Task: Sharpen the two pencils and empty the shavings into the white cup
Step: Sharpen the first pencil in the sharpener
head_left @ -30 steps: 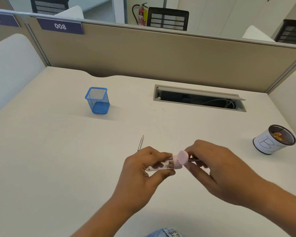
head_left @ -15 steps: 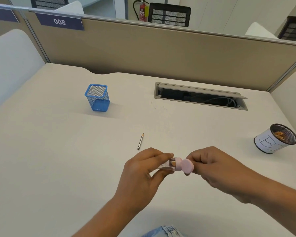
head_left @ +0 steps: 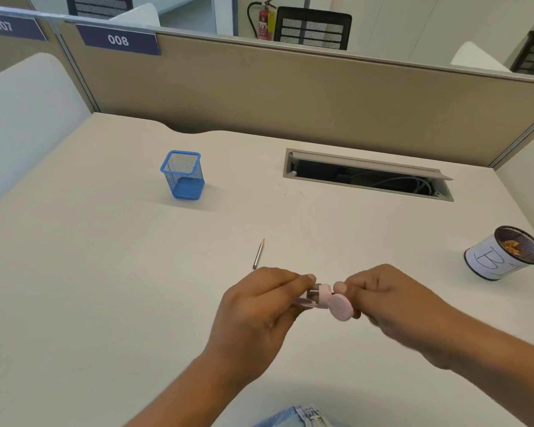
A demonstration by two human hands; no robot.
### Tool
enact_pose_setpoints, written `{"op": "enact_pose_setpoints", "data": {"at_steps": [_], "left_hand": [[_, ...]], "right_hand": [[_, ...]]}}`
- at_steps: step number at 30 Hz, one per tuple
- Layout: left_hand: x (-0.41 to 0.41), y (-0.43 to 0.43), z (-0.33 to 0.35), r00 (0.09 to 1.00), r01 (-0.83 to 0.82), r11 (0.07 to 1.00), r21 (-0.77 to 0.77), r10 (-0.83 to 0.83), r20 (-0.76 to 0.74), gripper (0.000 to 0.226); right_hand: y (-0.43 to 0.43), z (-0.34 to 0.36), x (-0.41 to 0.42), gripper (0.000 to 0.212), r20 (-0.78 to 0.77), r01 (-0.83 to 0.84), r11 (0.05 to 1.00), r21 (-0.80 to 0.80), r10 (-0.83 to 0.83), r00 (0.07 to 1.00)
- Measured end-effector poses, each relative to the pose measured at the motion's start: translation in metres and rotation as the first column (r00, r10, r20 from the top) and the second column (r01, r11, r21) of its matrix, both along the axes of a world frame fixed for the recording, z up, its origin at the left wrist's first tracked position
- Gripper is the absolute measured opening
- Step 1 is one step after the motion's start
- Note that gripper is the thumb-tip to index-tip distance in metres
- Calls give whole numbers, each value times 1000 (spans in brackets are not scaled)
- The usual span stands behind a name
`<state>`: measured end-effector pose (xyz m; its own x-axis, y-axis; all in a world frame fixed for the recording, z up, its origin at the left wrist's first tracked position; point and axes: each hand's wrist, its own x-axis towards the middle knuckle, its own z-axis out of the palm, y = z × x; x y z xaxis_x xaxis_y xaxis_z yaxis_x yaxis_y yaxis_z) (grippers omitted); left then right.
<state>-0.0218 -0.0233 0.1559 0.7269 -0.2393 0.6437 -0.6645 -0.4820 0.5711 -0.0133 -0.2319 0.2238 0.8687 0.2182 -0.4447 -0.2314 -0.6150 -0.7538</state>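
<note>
- the sharpener (head_left: 319, 298), clear-bodied with a pink end, is gripped in the left hand (head_left: 259, 309), thumb and fingers closed around its clear part.
- the right hand (head_left: 386, 300) is closed against the sharpener's pink end; a round pink part (head_left: 341, 308) is seen at its fingertips, but what is pinched inside the fingers cannot be told.
- both hands are held just above the desk (head_left: 105, 288), near its front edge.
- one pencil (head_left: 258, 253) is laid on the desk just beyond the left hand, untouched, tip pointed away.
- the second pencil cannot be made out.
- the white cup (head_left: 494, 257), marked with a handwritten letter, is tilted at the far right, well apart from the hands; orange-brown shavings (head_left: 512, 244) are seen inside.
- a blue mesh holder (head_left: 182, 175) is stood upright to the far left.
- a cable slot (head_left: 367, 175) is set into the desk beyond the hands, before the partition (head_left: 290, 97).
</note>
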Motion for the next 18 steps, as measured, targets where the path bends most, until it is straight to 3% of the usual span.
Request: {"op": "enact_pose_setpoints", "data": {"at_steps": [2,3,8,12,18], "left_hand": [[2,0,-4,999,13,998,68,-16,52,26],[3,0,-5,999,19,997,78,-23,44,25],[4,1,-9,990,-8,1000,-9,6,-142,27],[11,9,-16,938,-129,982,-138,75,-339,27],[14,0,-27,875,-124,977,-173,25,-484,30]], "right_hand": [[-1,2,4,54,-339,170,972,162,-107,935],[-1,3,4,54,-397,200,964,175,-117,910],[-2,3,6,52,-316,123,987,100,-86,945],[-10,-2,11,47,-267,201,970,137,-159,951],[-14,-38,22,30,-187,285,938,196,-249,950]]}}
